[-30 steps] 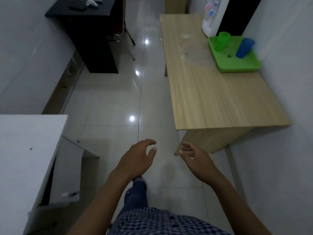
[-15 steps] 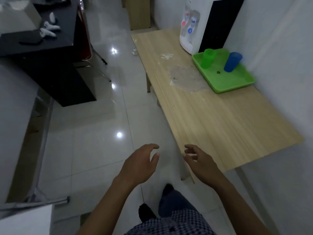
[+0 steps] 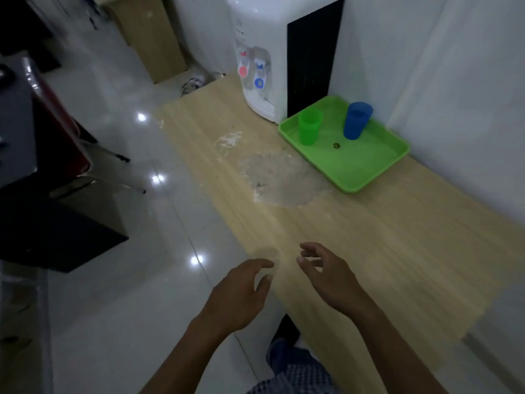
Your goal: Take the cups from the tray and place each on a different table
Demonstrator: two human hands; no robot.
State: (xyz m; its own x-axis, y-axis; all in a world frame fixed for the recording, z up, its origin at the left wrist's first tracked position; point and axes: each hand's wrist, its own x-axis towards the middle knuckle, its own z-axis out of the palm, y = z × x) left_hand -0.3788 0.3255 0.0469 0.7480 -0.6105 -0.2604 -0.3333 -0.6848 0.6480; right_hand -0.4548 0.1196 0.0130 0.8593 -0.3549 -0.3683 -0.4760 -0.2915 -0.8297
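Cups stand on a green tray [image 3: 355, 177] at the far right of a long wooden counter [image 3: 369, 237] — a green cup [image 3: 309, 129] near the tray's left corner and a blue cup [image 3: 356, 120] toward its back edge, both upright and apart from each other. A small dark speck lies on the tray floor between and just in front of them; what it is cannot be told. The tray sits against the white wall on the right, and its back left corner is just beside a white water dispenser [image 3: 264, 52] with a red tap and a blue tap on its front and a black panel on its side.

A pale, worn patch [image 3: 278, 177] marks the wood just left of the tray, with smaller whitish flecks beyond it.

Both hands hang in the air over the near end of the counter, well apart from the tray. The left hand [image 3: 238, 297] is over the counter's left edge, fingers loosely curved and holding nothing; the right hand [image 3: 329, 277] is over the wood, fingers likewise relaxed and slightly spread, empty. The two are near each other but not touching.

To the left, glossy white floor tiles [image 3: 119, 280] catch bright spots of light, and a dark cabinet [image 3: 51, 231] stands across the aisle — somewhat blurred. A checked shirt hem and dark trousers show at the bottom edge.
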